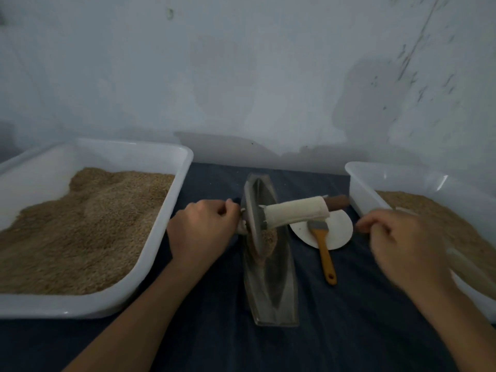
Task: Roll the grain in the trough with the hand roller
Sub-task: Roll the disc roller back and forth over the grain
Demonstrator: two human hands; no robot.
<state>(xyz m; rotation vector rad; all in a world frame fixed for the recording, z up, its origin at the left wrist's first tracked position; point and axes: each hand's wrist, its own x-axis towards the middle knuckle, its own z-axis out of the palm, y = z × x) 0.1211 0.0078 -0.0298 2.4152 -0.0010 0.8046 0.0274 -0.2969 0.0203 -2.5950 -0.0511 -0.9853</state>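
Roller (pixel 257 218) handle gripped by left hand (pixel 204 226); right hand (pixel 402 242) curled, hold unclear.

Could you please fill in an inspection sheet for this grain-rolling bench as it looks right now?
Surface: dark blue cloth over the bench.
Job's things: metal trough holds a little grain; roller wheel stands in it.
Clutter: brush lying across a white disc; two white trays of grain.
Grippers: left hand grips the roller's left handle; right hand is curled, off the cloth-wrapped right handle.
Cables: nothing seen.
Surroundings: stained pale wall.
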